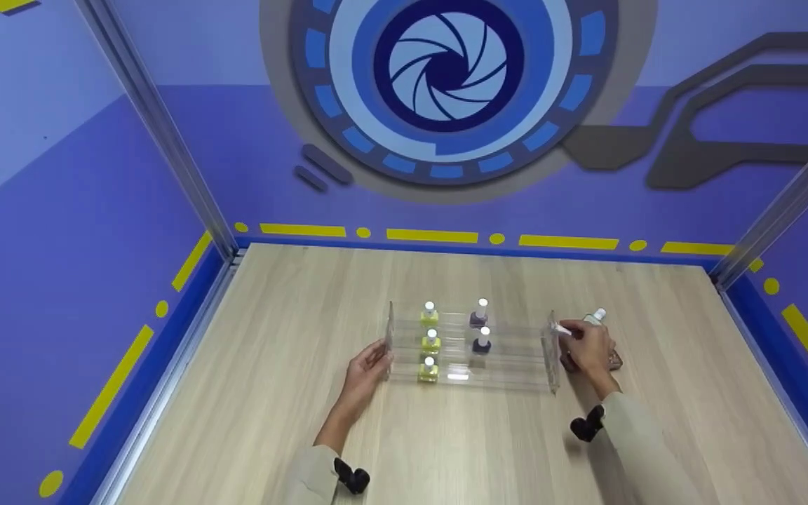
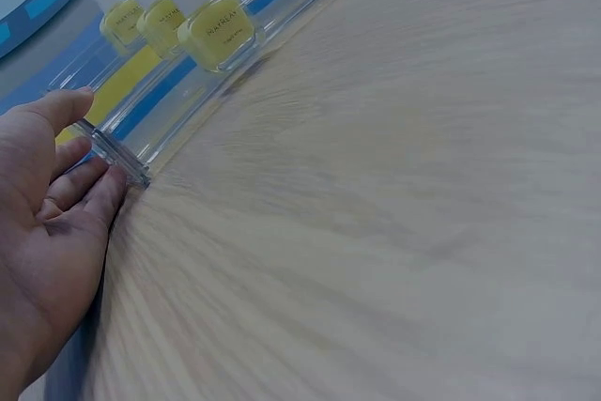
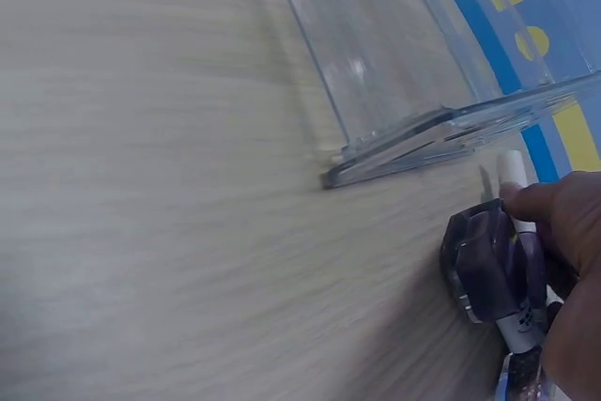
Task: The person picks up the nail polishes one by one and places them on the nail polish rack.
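Observation:
A clear acrylic tiered rack [image 1: 509,379] stands on the table. My left hand [image 1: 365,369] holds its left end panel [image 2: 115,152], thumb on one side and fingers on the other. Three yellow nail polish bottles [image 1: 428,373] with white caps stand one per tier near that end. Toward the rack's middle are two darker bottles [image 1: 482,346], one behind the other. Just outside the right end panel [image 1: 553,354], my right hand [image 1: 588,348] grips a nail polish bottle by its white cap [image 3: 513,176]. A dark purple bottle [image 3: 484,265] shows beside it; whether the hand also holds that is unclear.
Close to my right hand are a glittery brownish bottle [image 1: 615,360] and a pale bottle with a white cap [image 1: 595,316], both partly hidden. The wooden table [image 1: 474,449] meets blue printed walls [image 1: 250,168] at the back and sides, with metal posts [image 1: 165,133] at the corners.

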Tool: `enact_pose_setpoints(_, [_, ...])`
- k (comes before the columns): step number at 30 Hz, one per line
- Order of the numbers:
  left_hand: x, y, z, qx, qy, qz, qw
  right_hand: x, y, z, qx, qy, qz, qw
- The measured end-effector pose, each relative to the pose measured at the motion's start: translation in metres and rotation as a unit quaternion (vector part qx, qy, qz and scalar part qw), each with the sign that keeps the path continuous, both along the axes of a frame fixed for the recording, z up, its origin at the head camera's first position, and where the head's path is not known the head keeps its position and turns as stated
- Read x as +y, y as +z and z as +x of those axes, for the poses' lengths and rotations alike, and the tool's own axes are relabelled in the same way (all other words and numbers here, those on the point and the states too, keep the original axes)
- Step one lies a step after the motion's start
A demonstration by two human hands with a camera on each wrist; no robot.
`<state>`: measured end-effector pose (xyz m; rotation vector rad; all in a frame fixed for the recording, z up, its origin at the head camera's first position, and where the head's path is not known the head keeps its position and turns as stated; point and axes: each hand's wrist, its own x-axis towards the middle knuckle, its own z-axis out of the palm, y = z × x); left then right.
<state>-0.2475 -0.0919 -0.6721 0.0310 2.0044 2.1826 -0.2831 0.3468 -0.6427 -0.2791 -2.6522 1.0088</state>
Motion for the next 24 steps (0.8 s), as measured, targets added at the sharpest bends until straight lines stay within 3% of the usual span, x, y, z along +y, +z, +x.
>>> enact_pose_setpoints(5, [0.001,0.000,0.001,-0.003,-0.002,0.003,1.0000,0.001,-0.001,0.003,0.017,-0.015,-0.038,0.9990])
enact_pose_setpoints(14, [0.002,0.002,0.001,-0.009,-0.002,0.009,0.9999,0.004,0.007,0.009,-0.003,-0.070,-0.138,0.9880])
enact_pose_setpoints(24, [0.002,0.002,0.001,-0.007,-0.003,0.008,0.9999,0.007,0.013,0.015,0.055,-0.104,-0.193,0.9741])
